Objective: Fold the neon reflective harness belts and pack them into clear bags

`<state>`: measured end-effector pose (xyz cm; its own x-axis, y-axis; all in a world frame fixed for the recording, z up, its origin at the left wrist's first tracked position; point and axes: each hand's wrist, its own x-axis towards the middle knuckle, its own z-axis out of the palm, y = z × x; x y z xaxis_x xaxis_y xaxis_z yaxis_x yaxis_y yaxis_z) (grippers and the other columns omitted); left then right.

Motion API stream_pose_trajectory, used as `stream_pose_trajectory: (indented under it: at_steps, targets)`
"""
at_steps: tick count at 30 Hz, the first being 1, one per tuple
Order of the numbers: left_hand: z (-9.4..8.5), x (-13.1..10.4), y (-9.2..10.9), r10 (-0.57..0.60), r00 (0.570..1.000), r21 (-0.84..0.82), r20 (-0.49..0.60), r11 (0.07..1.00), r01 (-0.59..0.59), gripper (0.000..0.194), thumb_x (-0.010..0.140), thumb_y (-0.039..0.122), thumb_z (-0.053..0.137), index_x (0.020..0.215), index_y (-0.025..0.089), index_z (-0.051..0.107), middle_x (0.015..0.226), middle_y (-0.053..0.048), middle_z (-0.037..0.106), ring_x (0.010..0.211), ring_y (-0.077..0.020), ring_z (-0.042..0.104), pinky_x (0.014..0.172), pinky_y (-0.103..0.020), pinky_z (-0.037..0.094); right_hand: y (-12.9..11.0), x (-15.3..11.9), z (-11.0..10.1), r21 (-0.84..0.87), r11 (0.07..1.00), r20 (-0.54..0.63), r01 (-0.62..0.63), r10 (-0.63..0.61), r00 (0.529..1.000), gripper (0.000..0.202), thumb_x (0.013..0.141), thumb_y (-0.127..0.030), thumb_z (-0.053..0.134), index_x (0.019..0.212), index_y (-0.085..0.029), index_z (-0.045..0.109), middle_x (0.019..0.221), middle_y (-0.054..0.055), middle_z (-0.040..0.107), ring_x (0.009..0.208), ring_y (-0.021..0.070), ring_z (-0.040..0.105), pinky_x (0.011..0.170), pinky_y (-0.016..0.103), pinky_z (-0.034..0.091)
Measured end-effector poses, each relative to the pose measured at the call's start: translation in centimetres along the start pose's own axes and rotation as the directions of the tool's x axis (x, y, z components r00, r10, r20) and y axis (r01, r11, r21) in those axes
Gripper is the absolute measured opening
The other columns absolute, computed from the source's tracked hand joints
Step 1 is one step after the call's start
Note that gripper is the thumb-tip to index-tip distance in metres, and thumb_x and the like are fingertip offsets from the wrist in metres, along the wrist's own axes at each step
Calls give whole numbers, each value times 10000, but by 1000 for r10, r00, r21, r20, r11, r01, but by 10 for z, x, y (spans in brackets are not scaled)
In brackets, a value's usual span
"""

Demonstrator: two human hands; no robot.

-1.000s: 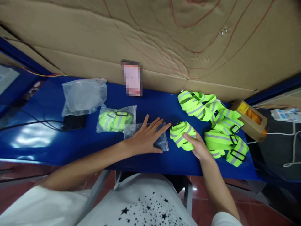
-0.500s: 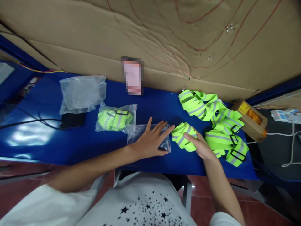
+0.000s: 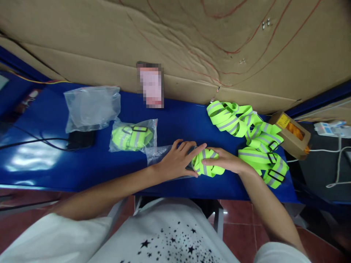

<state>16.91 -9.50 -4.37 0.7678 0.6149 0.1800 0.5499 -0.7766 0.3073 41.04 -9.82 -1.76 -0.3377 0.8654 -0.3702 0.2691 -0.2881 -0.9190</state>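
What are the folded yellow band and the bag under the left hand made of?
Folded band: looks like woven fabric webbing, matt neon yellow with grey, likely reflective stripes; it bends softly. Bag: thin clear plastic film, glossy and crinkled, blue table showing through.

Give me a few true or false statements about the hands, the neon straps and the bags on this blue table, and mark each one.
1. The right hand rests on a folded neon strap. True.
2. The left hand lies on a clear bag. True.
3. The strap pile sits at the table's left end. False: it is at the right end.
4. The bagged strap lies left of the left hand. True.
5. The cardboard box stands on the empty bags. False: it is far right, beside the pile.
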Motion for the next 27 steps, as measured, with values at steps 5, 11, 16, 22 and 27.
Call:
stream_pose_trajectory:
  at_steps: [5,11,16,22,27]
  targets:
    - [-18,4,-11,-80,986,-100,149,990,95,1167,789,623,778,1649,262,77,1427,-165,583,1244,-337,609,1027,-443,444,-5,6,-4,-136,991,235,-7,39,971,399,782,-480,814,1075,-216,754,924,4,767,769,182,696,648,288,575]
    - [-32,10,-14,-103,947,-265,304,946,188,1082,763,652,783,1609,297,209,1350,-120,687,1153,-318,702,866,-366,518,-7,7,0,-205,972,300,113,-48,953,408,820,-503,770,1109,-220,718,996,12,754,865,201,699,749,320,589]
    - [-45,18,-6,-100,956,-363,276,910,200,980,772,589,808,1558,344,277,1334,-68,699,1121,-294,724,819,-335,527,-10,6,1,-267,924,154,272,-238,959,570,746,-490,850,1210,-236,638,1196,41,705,1121,251,666,975,382,549]
    - [-45,18,0,-133,978,-317,159,931,178,1026,755,591,828,1560,297,264,1196,-88,734,1003,-288,749,792,-334,539,-17,3,0,-393,862,155,321,-282,947,490,834,-538,768,1201,-250,618,1111,22,712,969,224,678,848,323,543]
    - [-40,14,8,-54,994,-162,92,984,69,948,803,557,800,1554,258,305,1021,-63,729,897,-247,727,758,-312,523,-16,3,4,-465,814,136,347,-322,937,528,862,-587,727,1234,-239,584,999,19,711,844,202,676,747,298,533]
